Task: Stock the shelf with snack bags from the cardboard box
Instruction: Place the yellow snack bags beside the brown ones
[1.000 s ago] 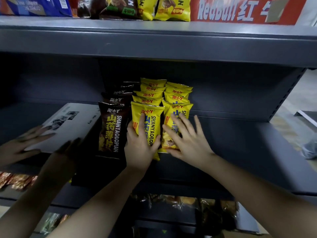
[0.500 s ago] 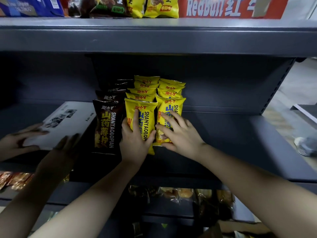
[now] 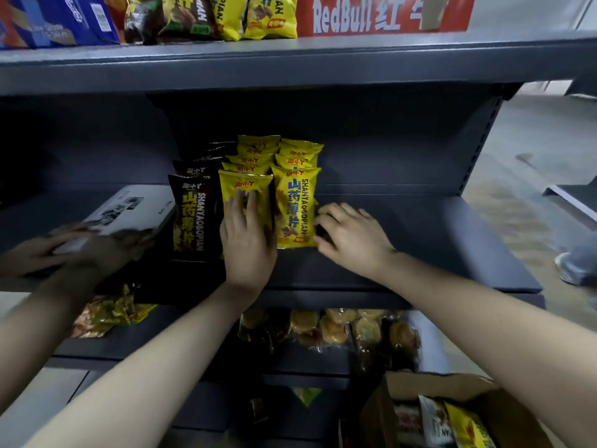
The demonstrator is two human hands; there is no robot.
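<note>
Head view: on the grey shelf (image 3: 420, 247), the front left yellow snack bag (image 3: 245, 192) is being pressed by the flat, open left hand (image 3: 247, 244), while its neighbouring yellow bag (image 3: 297, 202) is being touched at the side by the loosely curled right hand (image 3: 352, 237).

A red banner (image 3: 384, 14) printed with "RedBull" in white letters stands at the far right of the top level. At the far left of that level sits a blue carton (image 3: 55, 21). On the middle level, to the left, a white flat box (image 3: 129, 210) with dark printed pictures lies tilted, and another person's two hands (image 3: 64, 250) rest on its near end, blurred. On the level below, clear packets of round golden pastries (image 3: 329, 328) lie in a row near the middle, and orange-yellow wrapped packets (image 3: 109, 313) lie to the left of them. At the far right edge, a pale floor (image 3: 533, 163) shows, with a grey shoe (image 3: 578, 266) on it.
</note>
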